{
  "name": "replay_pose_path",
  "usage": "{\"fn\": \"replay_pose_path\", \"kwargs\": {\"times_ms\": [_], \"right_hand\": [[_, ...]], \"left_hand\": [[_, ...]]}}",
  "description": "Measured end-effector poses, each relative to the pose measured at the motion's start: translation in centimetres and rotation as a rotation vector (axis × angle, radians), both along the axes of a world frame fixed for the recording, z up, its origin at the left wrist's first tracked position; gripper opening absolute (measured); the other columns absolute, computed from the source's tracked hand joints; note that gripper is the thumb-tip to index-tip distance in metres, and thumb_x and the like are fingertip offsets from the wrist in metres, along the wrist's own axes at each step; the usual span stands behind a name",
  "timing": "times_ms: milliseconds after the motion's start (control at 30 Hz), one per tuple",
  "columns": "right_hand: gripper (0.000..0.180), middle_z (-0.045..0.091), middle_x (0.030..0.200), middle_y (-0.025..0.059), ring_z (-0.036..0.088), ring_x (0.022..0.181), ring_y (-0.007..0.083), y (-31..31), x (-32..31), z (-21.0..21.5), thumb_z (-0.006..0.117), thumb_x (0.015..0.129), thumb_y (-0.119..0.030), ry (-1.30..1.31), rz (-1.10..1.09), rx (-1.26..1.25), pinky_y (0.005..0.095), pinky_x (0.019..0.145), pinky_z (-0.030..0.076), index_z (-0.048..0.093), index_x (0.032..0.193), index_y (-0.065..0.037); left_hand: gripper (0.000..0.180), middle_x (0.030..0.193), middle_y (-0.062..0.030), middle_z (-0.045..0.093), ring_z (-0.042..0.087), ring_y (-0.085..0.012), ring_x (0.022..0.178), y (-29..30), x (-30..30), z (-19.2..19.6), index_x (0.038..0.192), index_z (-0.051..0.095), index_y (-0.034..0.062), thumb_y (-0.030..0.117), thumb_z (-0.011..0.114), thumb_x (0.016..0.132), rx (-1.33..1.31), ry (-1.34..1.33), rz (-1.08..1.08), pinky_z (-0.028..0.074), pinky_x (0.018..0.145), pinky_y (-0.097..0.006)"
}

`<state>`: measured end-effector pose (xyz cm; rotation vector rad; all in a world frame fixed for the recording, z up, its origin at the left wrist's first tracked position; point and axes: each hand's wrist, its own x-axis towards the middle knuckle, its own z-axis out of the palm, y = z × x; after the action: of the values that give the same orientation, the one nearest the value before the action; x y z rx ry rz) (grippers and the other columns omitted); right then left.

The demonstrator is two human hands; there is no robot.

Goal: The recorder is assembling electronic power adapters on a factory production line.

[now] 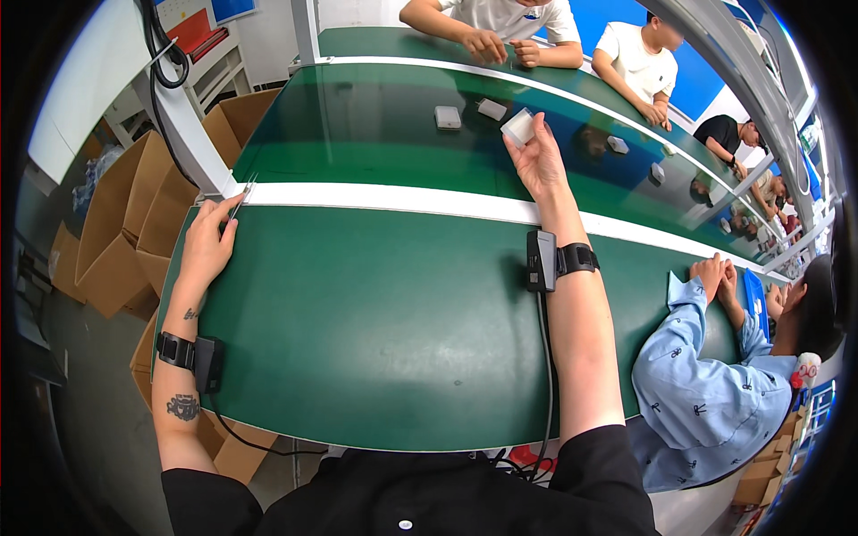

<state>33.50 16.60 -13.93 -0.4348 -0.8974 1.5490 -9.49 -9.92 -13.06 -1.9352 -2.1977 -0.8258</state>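
In the head view, a small white block [516,129] is held above the glossy green belt [357,125] between the right hand's [540,163] thumb and fingers. Well apart, slim tweezers [246,193] are pinched by the left hand [207,239] at the white rail [375,196]. The block is judged light, stiff, perhaps slippery, best gripped by opposite sides.

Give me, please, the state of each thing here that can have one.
Left hand: closed on metal tweezers
Right hand: closed on white block
White block: raised, tilted
Square white adapter: lying on green belt
Pronged white adapter: lying down, prongs exposed
Large cardboard box: open
Right wrist device: strapped on, cable attached
Left wrist device: strapped on, cable attached
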Motion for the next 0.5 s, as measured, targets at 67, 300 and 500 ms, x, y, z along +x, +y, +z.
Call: {"fn": "replay_pose_path", "kwargs": {"times_ms": [67, 300, 500], "right_hand": [[0.042, 0.055, 0.107, 0.0092, 0.059, 0.106, 0.0255, -0.2, -0.1, 0.1, 0.062, 0.09, -0.04, -0.042, -0.005, 0.0, 0.0375, 0.077, 0.058, 0.045, 0.11, -0.007], [0.051, 0.059, 0.1, 0.0077, 0.065, 0.094, 0.0223, -0.7, 0.2, 0.4, 0.059, 0.089, -0.049, -0.185, -0.002, -0.065, 0.0288, 0.065, 0.056, 0.045, 0.114, -0.008], [0.05, 0.066, 0.098, 0.013, 0.068, 0.076, 0.023, -1.3, -0.7, 0.8, 0.052, 0.093, -0.052, -0.238, -0.012, -0.137, 0.0262, 0.058, 0.054, 0.048, 0.111, -0.005]], "left_hand": [[0.04, 0.081, -0.009, 0.05, 0.052, -0.0225, 0.068, 0.0, 0.0, 0.1, 0.122, 0.061, 0.0155, 0.001, 0.059, 0.085, -0.005, -0.001, 0.002, 0.046, 0.067, -0.033], [0.039, 0.082, -0.0093, 0.05, 0.052, -0.0232, 0.069, 0.2, 0.0, 0.0, 0.121, 0.061, 0.0137, 0.001, 0.059, 0.085, 0.008, -0.009, -0.022, 0.046, 0.068, -0.033], [0.038, 0.085, -0.0106, 0.053, 0.056, -0.0248, 0.073, -0.1, 0.0, 0.1, 0.121, 0.061, 0.0133, 0.001, 0.059, 0.085, -0.005, 0.002, 0.012, 0.047, 0.07, -0.034]]}}
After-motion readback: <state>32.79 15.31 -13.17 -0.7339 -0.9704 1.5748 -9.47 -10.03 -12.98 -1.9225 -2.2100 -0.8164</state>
